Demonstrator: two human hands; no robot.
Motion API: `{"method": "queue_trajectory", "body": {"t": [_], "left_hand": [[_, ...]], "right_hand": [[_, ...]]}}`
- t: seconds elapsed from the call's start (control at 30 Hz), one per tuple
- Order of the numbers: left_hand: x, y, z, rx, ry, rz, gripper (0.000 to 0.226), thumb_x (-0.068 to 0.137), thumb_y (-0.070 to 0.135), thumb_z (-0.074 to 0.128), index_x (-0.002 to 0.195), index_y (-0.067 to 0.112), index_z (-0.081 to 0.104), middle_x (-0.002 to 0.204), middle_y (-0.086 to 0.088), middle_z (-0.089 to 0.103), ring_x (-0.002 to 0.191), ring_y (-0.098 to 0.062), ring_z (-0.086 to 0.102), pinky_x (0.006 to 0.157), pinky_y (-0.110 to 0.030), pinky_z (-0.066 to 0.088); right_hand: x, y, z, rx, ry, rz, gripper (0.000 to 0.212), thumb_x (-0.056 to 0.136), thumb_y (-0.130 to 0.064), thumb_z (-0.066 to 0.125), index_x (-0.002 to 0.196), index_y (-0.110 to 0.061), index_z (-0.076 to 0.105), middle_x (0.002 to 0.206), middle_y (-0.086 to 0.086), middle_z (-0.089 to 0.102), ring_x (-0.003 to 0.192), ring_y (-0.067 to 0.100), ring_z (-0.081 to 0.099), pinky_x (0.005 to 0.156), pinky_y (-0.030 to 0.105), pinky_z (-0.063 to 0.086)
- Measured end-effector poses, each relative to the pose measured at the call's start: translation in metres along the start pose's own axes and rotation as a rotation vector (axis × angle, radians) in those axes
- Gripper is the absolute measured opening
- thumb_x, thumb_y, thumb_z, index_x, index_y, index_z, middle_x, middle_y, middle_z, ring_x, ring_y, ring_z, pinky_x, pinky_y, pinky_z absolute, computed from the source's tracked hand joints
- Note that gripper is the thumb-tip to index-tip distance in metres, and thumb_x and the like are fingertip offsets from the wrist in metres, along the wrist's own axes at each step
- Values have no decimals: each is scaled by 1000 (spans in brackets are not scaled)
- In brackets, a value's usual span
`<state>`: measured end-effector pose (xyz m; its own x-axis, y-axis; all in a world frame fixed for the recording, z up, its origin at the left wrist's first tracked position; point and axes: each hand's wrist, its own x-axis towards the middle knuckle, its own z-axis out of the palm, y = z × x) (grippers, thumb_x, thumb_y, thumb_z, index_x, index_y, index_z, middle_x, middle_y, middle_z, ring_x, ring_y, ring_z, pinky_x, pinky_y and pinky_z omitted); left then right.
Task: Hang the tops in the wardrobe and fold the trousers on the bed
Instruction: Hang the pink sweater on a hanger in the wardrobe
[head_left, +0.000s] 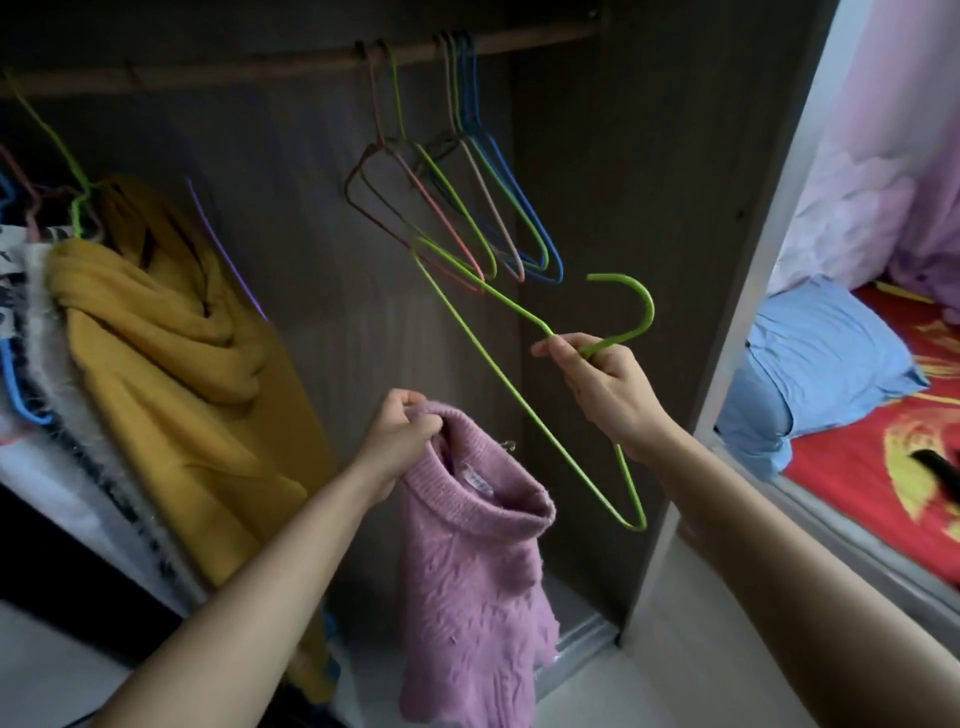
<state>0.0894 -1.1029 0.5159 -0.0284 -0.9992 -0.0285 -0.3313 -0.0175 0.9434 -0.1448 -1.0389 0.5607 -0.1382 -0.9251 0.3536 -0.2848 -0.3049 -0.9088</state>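
Pink sweater (467, 561) hangs by its collar, pinched in the left hand (400, 439), low before the wardrobe (623, 182). The right hand (605, 387) grips the green hanger (649, 312) at its neck, long axis slanting from 10 to 5 o'clock. The collar opening lies near, at 8 o'clock from the right hand.

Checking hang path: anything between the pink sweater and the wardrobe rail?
Nothing visible. Pink sweater hangs from the left hand, green hanger in the right hand, not yet threaded. Rail is open left of the empty hangers.
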Motion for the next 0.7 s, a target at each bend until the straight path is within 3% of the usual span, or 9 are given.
{"method": "queue_trajectory", "body": {"t": [0.17, 0.27, 0.33, 0.43, 0.53, 0.7], "left_hand": [[21, -15, -9, 73, 213, 5, 21, 90, 5, 51, 101, 19, 62, 101, -3, 65, 100, -24, 62, 91, -38, 53], [26, -13, -12, -9, 305, -8, 19, 89, 6, 57, 102, 16, 65, 97, 1, 67, 95, -20, 64, 73, -28, 53], [26, -8, -9, 2, 307, 4, 17, 89, 11, 61, 104, 20, 64, 96, 4, 66, 90, -13, 63, 65, -21, 49], [25, 1, -6, 27, 345, 79, 18, 86, 9, 63, 101, 18, 67, 94, 4, 66, 83, -7, 61, 63, -15, 45], [23, 8, -10, 74, 384, 150, 17, 85, 8, 63, 97, 19, 69, 88, 6, 64, 75, -1, 57, 66, -15, 45], [24, 11, -25, 77, 433, 145, 14, 84, 11, 65, 95, 20, 69, 88, 3, 66, 84, -17, 64, 77, -30, 54]], "right_hand": [[-19, 0, -43, -181, -239, 72, 28, 101, -41, 52, 91, -29, 75, 48, -12, 40, 42, 4, 37, 43, 12, 29], [-25, -2, -58, -306, -361, 104, 27, 100, -42, 53, 86, -34, 75, 52, -8, 45, 46, 5, 42, 46, 13, 33], [-27, -4, -60, -380, -348, 96, 29, 100, -38, 55, 81, -34, 76, 61, -18, 60, 57, 0, 54, 56, 8, 39], [-28, -10, -59, -488, -377, 100, 30, 101, -35, 55, 79, -34, 75, 67, -24, 65, 65, -3, 57, 59, 12, 39], [-31, -19, -61, -575, -415, 103, 31, 101, -38, 53, 78, -35, 74, 58, -20, 60, 55, 1, 52, 55, 17, 35], [-35, -45, -70, -550, -319, -10, 31, 99, -41, 54, 75, -38, 73, 54, -3, 52, 50, 7, 45, 51, 17, 37]]}}
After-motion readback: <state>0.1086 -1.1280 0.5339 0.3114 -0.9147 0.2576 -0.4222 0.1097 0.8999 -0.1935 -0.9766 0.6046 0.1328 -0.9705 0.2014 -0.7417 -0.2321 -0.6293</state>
